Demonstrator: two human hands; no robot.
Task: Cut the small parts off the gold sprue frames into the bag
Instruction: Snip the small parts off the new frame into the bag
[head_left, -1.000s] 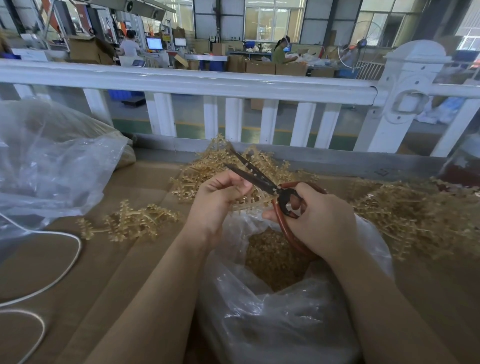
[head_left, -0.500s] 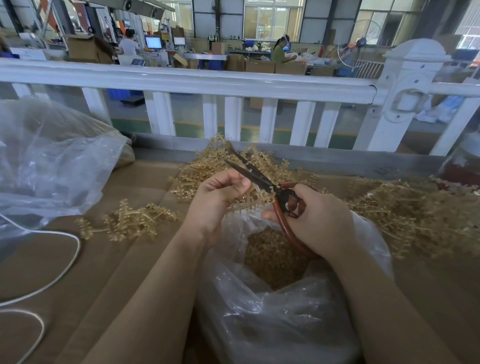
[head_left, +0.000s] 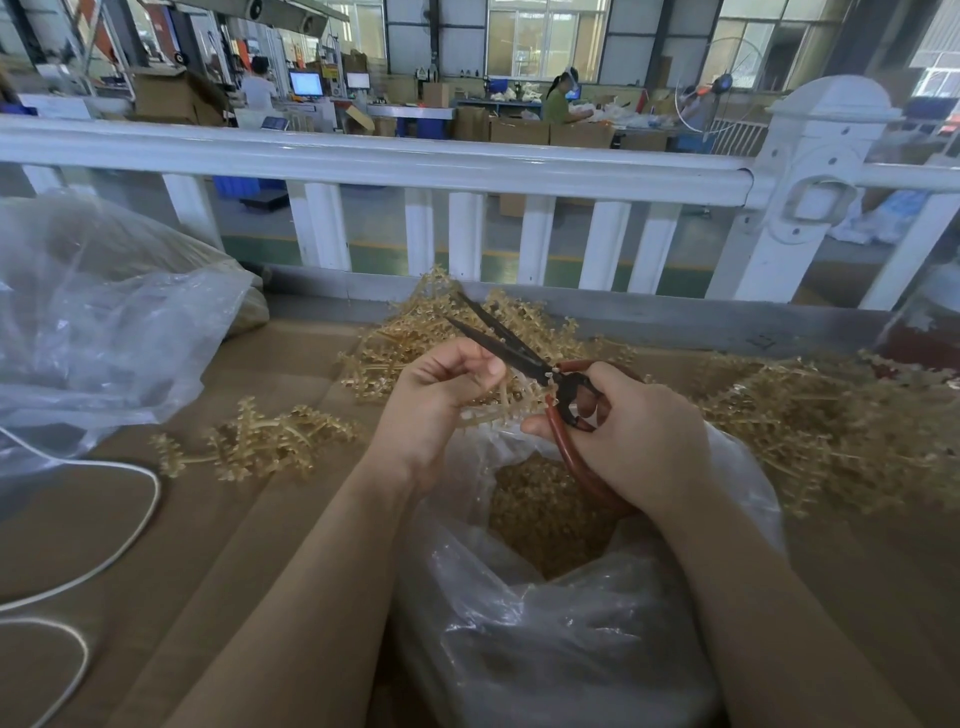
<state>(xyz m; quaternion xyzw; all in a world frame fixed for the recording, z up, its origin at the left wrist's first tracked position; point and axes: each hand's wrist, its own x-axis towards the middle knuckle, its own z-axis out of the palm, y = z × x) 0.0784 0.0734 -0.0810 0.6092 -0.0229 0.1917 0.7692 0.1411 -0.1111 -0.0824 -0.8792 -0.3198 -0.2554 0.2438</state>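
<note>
Factory floor behind you, white railing across the back, and your bench was a brown cardboard-covered table with gold stuff all over it. Only the one head view, so that's all I had to go on.

Your left hand had its fingers curled in, pinching a gold sprue frame between thumb and fingertips. You held it right over the mouth of the clear bag, which I'd guess was the whole point: anything snipped just drops in, no picking up after. The bag already had a decent heap of cut parts at the bottom, directly below your fingers.

Your right hand was wrapped around the red handles of the scissors, fingers through the loop. Blades were parted, pointing up and away past your left knuckles, with the pivot end sitting close to the frame. Couldn't tell if a part was actually between the blades, your left fingers hid that bit.

Beyond your fingertips sat a pile of uncut frames, another big pile off past your right hand, and a loose frame out to the left of your left hand, all within easy reach. Further left there was a second clear bag and a white cable.
</note>
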